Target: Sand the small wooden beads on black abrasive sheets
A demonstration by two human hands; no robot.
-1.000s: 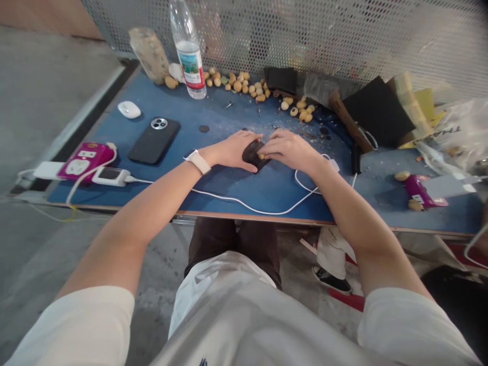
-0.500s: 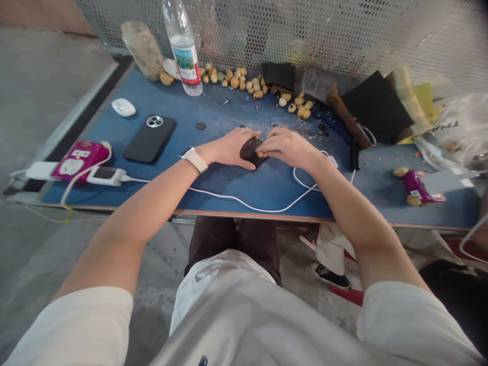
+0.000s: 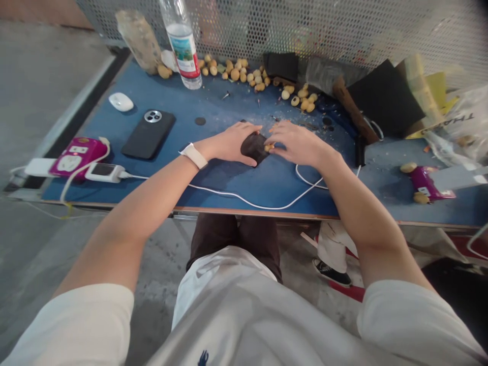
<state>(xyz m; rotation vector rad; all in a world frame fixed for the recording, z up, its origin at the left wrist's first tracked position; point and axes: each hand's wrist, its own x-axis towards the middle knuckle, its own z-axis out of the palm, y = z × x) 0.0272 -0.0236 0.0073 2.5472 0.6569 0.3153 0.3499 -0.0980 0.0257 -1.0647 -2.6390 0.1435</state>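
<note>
My left hand [image 3: 237,144] lies spread across a flat dark sheet [image 3: 254,146], thumb along its near edge and fingers along its far edge. At the sheet's right edge, my right hand [image 3: 295,142] is closed in a pinch on a small yellow-brown fruit-like ball [image 3: 269,148], mostly covered by the fingertips. Similar yellow-brown balls [image 3: 235,74] are heaped along the back of the blue table [image 3: 224,178]. Dark crumbs and scraps [image 3: 305,123] lie just beyond my right hand.
A water bottle [image 3: 186,58] and a clouded plastic container [image 3: 139,43] stand at the back left. Left are a phone [image 3: 149,133], a white case [image 3: 121,102] and a pink socket block [image 3: 78,156]. A white cable [image 3: 244,199] crosses the front. Black sheets [image 3: 381,104] lean at the right.
My right hand has shifted slightly right with the ball, from over the sheet to its right edge. My left hand stays on the sheet. The view has tilted a little.
</note>
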